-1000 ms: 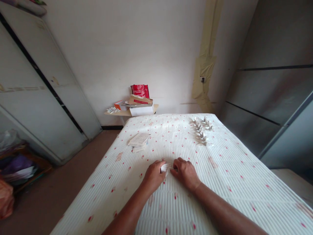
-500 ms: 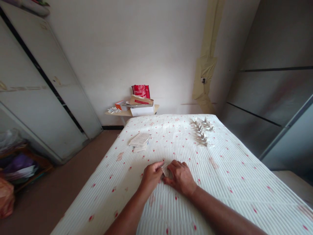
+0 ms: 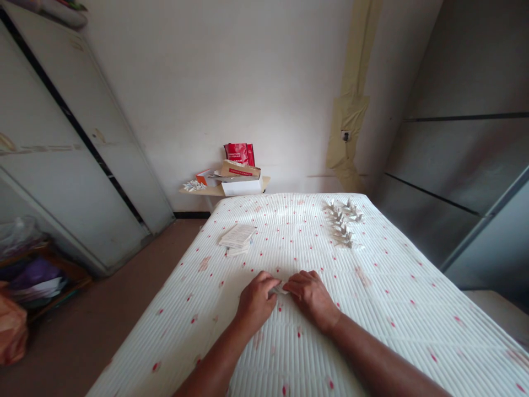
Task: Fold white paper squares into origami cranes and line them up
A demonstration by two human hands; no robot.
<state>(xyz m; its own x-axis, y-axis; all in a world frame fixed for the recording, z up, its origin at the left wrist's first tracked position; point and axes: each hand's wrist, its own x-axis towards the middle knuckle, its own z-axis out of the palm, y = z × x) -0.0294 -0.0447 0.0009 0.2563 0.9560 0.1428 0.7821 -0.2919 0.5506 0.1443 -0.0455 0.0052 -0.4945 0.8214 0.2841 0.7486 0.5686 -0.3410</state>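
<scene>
Between my two hands is a small folded piece of paper (image 3: 280, 288), mostly covered by fingers. My left hand (image 3: 257, 299) pinches its left end with thumb and fingers. On the other end my right hand (image 3: 313, 299) closes, its fingers bent over the paper. Both hands are low over the ribbed, white spotted bed cover (image 3: 297, 347). Beyond them on the left lies a stack of printed paper sheets (image 3: 238, 236). Farther off at the right, several folded paper cranes (image 3: 342, 225) stand in rows on the cover.
Behind the bed's far edge, a small shelf (image 3: 212, 191) carries a white box (image 3: 242, 188), a red bag (image 3: 239, 154) and a pile of small white folded pieces (image 3: 194, 186). Tall cabinets (image 3: 82, 138) stand at the left; grey panels (image 3: 446, 160) rise at the right.
The paper between my hands now shows as a narrower strip. My right hand has shifted slightly right and its thumb has drawn in; my left fingers have curled closer around their end.
</scene>
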